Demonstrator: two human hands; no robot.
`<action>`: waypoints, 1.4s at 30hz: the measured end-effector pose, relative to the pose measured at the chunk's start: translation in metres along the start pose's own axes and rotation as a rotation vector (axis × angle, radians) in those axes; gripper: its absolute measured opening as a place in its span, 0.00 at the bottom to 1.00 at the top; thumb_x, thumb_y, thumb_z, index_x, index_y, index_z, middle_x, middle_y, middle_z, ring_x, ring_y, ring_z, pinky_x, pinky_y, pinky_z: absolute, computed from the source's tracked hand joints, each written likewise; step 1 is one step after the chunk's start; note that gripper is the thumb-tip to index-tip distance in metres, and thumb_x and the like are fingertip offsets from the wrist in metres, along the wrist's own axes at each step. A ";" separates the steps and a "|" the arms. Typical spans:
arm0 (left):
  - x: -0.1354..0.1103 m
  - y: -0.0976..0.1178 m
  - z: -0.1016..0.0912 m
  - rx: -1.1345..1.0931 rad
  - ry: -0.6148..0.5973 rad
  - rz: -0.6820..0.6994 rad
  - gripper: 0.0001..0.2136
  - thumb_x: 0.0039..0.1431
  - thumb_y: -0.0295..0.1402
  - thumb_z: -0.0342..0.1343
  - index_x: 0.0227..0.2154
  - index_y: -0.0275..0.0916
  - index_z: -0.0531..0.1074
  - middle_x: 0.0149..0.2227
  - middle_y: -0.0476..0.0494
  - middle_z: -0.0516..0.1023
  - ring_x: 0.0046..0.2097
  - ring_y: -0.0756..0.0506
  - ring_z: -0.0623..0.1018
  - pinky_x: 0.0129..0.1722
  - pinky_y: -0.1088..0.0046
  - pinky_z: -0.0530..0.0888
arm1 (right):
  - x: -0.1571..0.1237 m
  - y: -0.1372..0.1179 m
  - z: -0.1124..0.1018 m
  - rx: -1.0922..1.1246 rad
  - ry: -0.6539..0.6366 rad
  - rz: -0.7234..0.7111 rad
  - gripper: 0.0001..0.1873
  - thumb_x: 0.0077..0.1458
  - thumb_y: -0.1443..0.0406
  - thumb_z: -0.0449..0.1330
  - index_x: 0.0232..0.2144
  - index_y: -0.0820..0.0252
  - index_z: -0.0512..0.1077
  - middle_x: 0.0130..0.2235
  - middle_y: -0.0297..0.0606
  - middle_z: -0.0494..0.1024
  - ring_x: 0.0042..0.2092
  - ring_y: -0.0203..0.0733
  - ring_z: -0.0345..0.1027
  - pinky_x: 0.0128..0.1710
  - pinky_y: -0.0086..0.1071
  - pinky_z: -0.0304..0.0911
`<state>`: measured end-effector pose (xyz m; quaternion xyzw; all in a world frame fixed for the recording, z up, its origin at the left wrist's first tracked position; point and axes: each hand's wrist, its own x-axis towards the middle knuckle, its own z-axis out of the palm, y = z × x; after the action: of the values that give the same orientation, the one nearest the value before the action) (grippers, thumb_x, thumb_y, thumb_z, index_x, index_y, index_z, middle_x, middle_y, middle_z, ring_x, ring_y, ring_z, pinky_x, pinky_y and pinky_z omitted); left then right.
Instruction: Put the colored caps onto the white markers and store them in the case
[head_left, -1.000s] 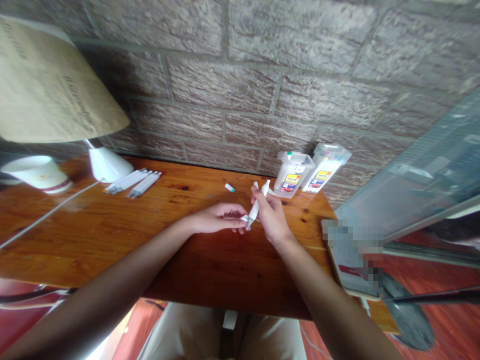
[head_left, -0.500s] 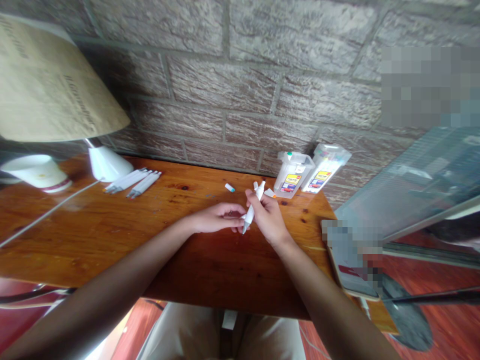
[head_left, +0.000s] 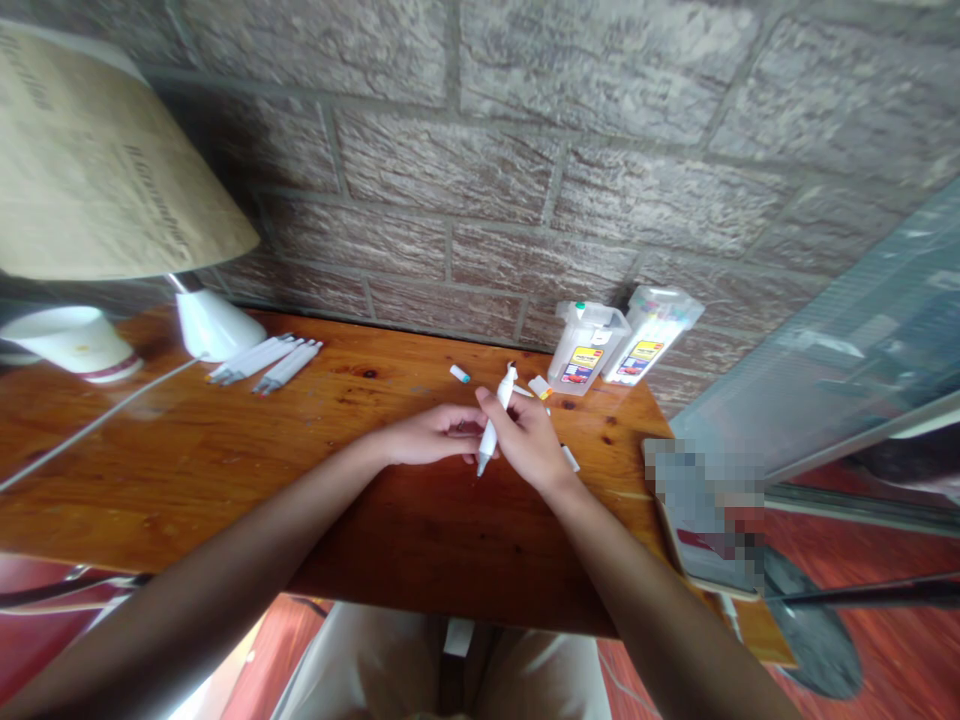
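Observation:
My right hand [head_left: 531,440] is closed around a white marker [head_left: 495,425], which tilts with its pale narrow end up and its grey end down. At the upper end a small dark tip shows. My left hand [head_left: 439,435] is beside it with bent fingers and thumb drawn together. Its fingertips pass behind the marker, so what they hold is hidden. Beyond the hands lie a white cap with a teal end [head_left: 460,373] and a white cap with an orange end [head_left: 540,387]. A small white piece [head_left: 570,458] lies by my right wrist.
Two clear plastic marker cases [head_left: 581,355] [head_left: 641,345] stand at the back right. Several white markers [head_left: 289,367] lie at the back left, near a lamp [head_left: 217,325] and a paper cup [head_left: 79,345]. A phone [head_left: 709,545] rests at the right table edge. A brick wall [head_left: 510,170] closes the back.
My right hand and the marker have shifted slightly left and down. The white piece by my right wrist now shows. My left hand has hardly moved.

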<state>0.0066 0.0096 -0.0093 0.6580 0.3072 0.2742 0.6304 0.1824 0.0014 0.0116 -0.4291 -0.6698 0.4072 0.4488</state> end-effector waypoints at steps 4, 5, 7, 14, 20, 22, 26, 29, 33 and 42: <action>0.002 -0.004 0.000 0.015 -0.003 0.030 0.16 0.54 0.40 0.68 0.40 0.34 0.75 0.39 0.42 0.83 0.41 0.45 0.81 0.42 0.69 0.77 | -0.001 0.000 0.001 -0.067 -0.010 -0.040 0.26 0.60 0.47 0.59 0.19 0.58 0.67 0.20 0.31 0.70 0.26 0.35 0.62 0.28 0.30 0.55; 0.002 -0.005 0.000 0.017 -0.004 0.036 0.16 0.55 0.39 0.68 0.40 0.34 0.75 0.39 0.42 0.83 0.42 0.45 0.81 0.42 0.69 0.77 | -0.001 0.001 0.002 -0.075 -0.013 -0.038 0.26 0.60 0.47 0.59 0.19 0.58 0.68 0.21 0.31 0.70 0.26 0.35 0.62 0.28 0.30 0.55; 0.003 -0.006 0.000 0.023 -0.006 0.038 0.15 0.55 0.38 0.67 0.40 0.34 0.75 0.39 0.42 0.83 0.42 0.45 0.81 0.42 0.69 0.77 | -0.001 0.001 0.002 -0.084 -0.020 -0.038 0.25 0.61 0.47 0.59 0.20 0.58 0.68 0.21 0.31 0.70 0.26 0.35 0.62 0.28 0.30 0.55; 0.002 -0.007 0.000 0.025 -0.001 0.036 0.14 0.55 0.39 0.67 0.39 0.34 0.75 0.39 0.42 0.82 0.41 0.45 0.81 0.43 0.69 0.77 | -0.002 0.003 0.002 -0.072 -0.025 -0.044 0.25 0.60 0.47 0.59 0.20 0.58 0.68 0.21 0.31 0.71 0.26 0.36 0.63 0.28 0.30 0.55; 0.003 -0.008 -0.001 0.044 -0.003 0.043 0.14 0.56 0.38 0.66 0.40 0.34 0.75 0.40 0.41 0.83 0.41 0.45 0.81 0.42 0.69 0.77 | -0.002 0.001 0.001 -0.080 -0.025 -0.041 0.25 0.60 0.48 0.59 0.20 0.58 0.68 0.21 0.31 0.70 0.26 0.35 0.62 0.28 0.30 0.55; 0.003 -0.009 -0.001 0.042 -0.006 0.041 0.14 0.56 0.38 0.66 0.41 0.34 0.75 0.40 0.41 0.83 0.42 0.45 0.81 0.43 0.69 0.77 | -0.002 0.001 0.001 -0.084 -0.023 -0.040 0.25 0.60 0.48 0.59 0.20 0.58 0.68 0.21 0.31 0.70 0.26 0.36 0.63 0.28 0.30 0.55; 0.003 -0.009 -0.002 0.040 -0.011 0.040 0.14 0.57 0.38 0.66 0.41 0.34 0.75 0.41 0.40 0.83 0.43 0.44 0.82 0.43 0.69 0.78 | -0.001 0.001 0.001 -0.080 -0.024 -0.042 0.25 0.61 0.49 0.59 0.19 0.58 0.67 0.20 0.31 0.70 0.26 0.36 0.62 0.28 0.31 0.55; 0.003 -0.009 -0.002 0.038 -0.011 0.043 0.14 0.58 0.37 0.65 0.42 0.34 0.75 0.41 0.40 0.83 0.43 0.44 0.82 0.43 0.68 0.78 | -0.002 0.000 0.001 -0.084 -0.028 -0.040 0.26 0.62 0.48 0.58 0.19 0.57 0.66 0.20 0.31 0.69 0.25 0.36 0.62 0.28 0.31 0.54; 0.003 -0.010 -0.003 0.041 -0.007 0.042 0.13 0.57 0.36 0.65 0.41 0.34 0.75 0.41 0.40 0.83 0.42 0.44 0.82 0.43 0.68 0.78 | -0.003 0.000 0.001 -0.106 -0.028 -0.039 0.25 0.62 0.48 0.57 0.20 0.57 0.67 0.21 0.31 0.71 0.26 0.36 0.63 0.28 0.31 0.55; 0.004 -0.011 -0.004 0.041 -0.002 0.046 0.15 0.56 0.37 0.66 0.43 0.33 0.74 0.41 0.40 0.83 0.42 0.44 0.82 0.43 0.68 0.79 | -0.001 0.003 0.001 -0.096 -0.036 -0.029 0.25 0.60 0.47 0.58 0.21 0.58 0.69 0.21 0.32 0.71 0.26 0.36 0.64 0.28 0.31 0.56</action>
<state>0.0055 0.0151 -0.0199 0.6781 0.2971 0.2817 0.6104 0.1820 0.0015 0.0087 -0.4330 -0.7027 0.3755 0.4215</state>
